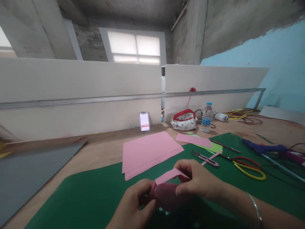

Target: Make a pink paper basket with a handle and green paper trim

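Note:
A folded piece of pink paper (170,195) is held between both hands, low over the green cutting mat (95,194). My left hand (135,202) pinches its left end, thumb in front and fingers behind. At the right end, my right hand (190,179) grips the paper with the thumb at the near face and fingers at the upper strip. The strip bends across the top like a rim or handle; I cannot tell the full shape. Just beyond lies a stack of pink paper sheets (150,152). Thread snips (206,159) rest beside the right hand.
Right of the hands lie scissors (250,168) with red and yellow handles, a blue glue gun (264,148) and green paper (215,147). Behind stand a water bottle (206,119), a white and red pouch (184,121) and a phone (144,121). A grey board (35,175) lies left.

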The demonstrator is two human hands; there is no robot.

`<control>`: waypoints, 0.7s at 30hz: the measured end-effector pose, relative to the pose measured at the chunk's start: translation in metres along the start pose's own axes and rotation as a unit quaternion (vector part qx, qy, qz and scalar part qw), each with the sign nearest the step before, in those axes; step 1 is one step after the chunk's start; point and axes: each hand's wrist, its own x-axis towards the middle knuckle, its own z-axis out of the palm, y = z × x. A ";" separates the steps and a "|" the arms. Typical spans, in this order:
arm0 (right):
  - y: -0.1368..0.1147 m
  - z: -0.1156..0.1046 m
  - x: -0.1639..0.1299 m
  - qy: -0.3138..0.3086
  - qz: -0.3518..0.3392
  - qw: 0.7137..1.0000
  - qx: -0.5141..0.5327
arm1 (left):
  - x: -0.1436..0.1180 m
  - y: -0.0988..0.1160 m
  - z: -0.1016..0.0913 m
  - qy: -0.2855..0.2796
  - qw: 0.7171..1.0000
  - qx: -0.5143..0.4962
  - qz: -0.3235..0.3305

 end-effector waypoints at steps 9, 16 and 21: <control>-0.005 0.006 -0.005 0.040 -0.043 0.989 -0.136 | 0.000 -0.012 0.015 0.004 0.980 -0.177 -0.087; 0.002 0.004 0.002 -0.032 0.001 0.998 -0.059 | -0.001 0.000 0.010 0.011 0.985 -0.149 -0.090; 0.010 0.009 0.005 -0.043 0.026 0.999 -0.017 | -0.002 0.000 0.013 0.008 0.980 -0.175 -0.097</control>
